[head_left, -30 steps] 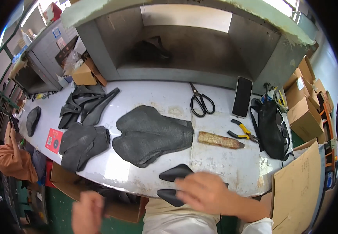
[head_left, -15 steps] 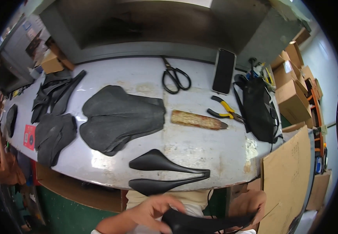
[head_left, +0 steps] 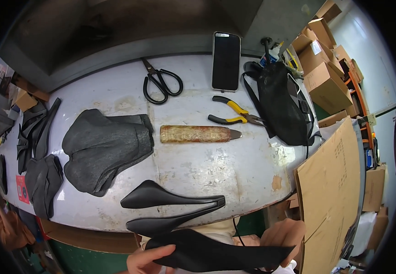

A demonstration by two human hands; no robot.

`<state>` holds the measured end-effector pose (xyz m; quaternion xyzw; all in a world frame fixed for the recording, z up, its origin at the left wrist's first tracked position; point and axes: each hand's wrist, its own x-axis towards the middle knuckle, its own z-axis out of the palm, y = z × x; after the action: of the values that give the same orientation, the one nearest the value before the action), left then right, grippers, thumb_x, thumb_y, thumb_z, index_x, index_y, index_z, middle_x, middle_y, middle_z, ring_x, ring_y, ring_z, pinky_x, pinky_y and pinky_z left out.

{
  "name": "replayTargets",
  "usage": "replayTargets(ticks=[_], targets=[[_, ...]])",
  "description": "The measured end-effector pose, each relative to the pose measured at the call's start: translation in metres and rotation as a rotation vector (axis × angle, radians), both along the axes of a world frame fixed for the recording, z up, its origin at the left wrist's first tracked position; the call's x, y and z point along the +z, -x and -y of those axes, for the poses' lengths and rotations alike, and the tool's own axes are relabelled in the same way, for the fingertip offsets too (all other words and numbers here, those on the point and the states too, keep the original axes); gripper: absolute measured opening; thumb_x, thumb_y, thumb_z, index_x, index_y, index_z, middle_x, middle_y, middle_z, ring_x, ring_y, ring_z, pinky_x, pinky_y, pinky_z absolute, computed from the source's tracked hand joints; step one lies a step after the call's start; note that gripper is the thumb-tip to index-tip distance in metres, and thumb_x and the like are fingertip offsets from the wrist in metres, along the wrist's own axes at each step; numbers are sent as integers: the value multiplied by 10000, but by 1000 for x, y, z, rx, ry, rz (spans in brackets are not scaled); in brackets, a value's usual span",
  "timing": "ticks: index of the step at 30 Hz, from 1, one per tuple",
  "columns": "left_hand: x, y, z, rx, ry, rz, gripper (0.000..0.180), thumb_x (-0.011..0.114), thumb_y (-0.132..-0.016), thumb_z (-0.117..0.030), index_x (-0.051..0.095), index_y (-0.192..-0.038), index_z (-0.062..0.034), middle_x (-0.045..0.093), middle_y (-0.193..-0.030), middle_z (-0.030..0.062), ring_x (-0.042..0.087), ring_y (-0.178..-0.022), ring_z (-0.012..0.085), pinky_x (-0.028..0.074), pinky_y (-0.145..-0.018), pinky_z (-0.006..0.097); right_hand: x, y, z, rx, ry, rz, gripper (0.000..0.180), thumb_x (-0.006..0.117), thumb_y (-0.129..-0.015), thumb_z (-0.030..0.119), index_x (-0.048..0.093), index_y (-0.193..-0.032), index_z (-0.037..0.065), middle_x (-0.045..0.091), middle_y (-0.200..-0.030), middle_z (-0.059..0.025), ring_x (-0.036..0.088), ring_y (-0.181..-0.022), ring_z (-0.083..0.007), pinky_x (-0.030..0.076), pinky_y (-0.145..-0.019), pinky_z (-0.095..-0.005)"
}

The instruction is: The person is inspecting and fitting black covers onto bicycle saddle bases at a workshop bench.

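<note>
In front of my body I hold a long black piece (head_left: 207,251), wide at its left and narrowing to the right, much like a bicycle saddle cover. My left hand (head_left: 150,261) grips its wide end, one finger lying across the top. Curled around the narrow right end is my right hand (head_left: 287,235). Just beyond, at the table's near edge, lies a black saddle (head_left: 154,195) with two wings joined at a narrow nose; the held piece comes close to its nearer wing. A stack of dark grey saddle-shaped sheets (head_left: 106,148) rests farther left.
On the table (head_left: 198,171) lie a knife (head_left: 195,134) with a wrapped handle, black scissors (head_left: 161,84), yellow-black pliers (head_left: 236,112), a phone (head_left: 226,61) and a black bag (head_left: 280,100). More dark pieces (head_left: 45,182) lie left. A cardboard sheet (head_left: 328,187) stands right. Another person's sleeve (head_left: 13,223) shows lower left.
My view has swung to the right, so the table things sit farther left. The black piece has been raised and turned, showing its broad face. Both hands keep hold of it.
</note>
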<state>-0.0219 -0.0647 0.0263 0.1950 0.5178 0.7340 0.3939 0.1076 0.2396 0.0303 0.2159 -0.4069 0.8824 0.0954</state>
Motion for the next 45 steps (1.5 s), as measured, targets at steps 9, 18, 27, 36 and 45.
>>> replayTargets(ticks=[9,18,27,36,45], targets=[[-24,2,24,-43,-426,-229,607,887,-657,-121,623,-1197,-35,648,-1115,260,594,-1015,376,393,-1020,560,-2,9,0,69,-32,-77,287,755,-826,67,607,-596,-20,570,-570,-144,569,-449,-273,462,-415,-362],[-23,-19,37,-25,-108,59,1170,880,-688,-112,78,-1526,44,469,-1317,247,620,-958,268,535,-819,385,-5,8,2,-3,10,-64,154,739,-798,-32,599,-779,-91,639,-667,-273,649,-513,-354,504,-434,-414],[-9,0,3,395,782,-808,979,810,-639,-148,322,-1454,92,384,-1398,188,524,-1050,239,448,-887,323,-23,21,25,-564,-594,954,135,710,-851,-4,582,-812,-22,645,-652,-50,578,-517,-58,433,-442,-195],[-17,27,-19,415,490,-418,898,735,-643,40,340,-1447,94,432,-1318,133,557,-1104,175,522,-763,202,-44,37,20,-467,-654,1050,162,738,-847,46,601,-786,-14,603,-585,-19,555,-518,-31,420,-459,-192],[-17,31,-11,418,532,-539,904,748,-619,17,372,-1437,89,463,-1308,128,539,-1104,150,449,-711,152,-44,39,25,-478,-730,1067,169,746,-829,38,607,-746,-13,598,-568,-11,523,-511,-27,395,-454,-202]])
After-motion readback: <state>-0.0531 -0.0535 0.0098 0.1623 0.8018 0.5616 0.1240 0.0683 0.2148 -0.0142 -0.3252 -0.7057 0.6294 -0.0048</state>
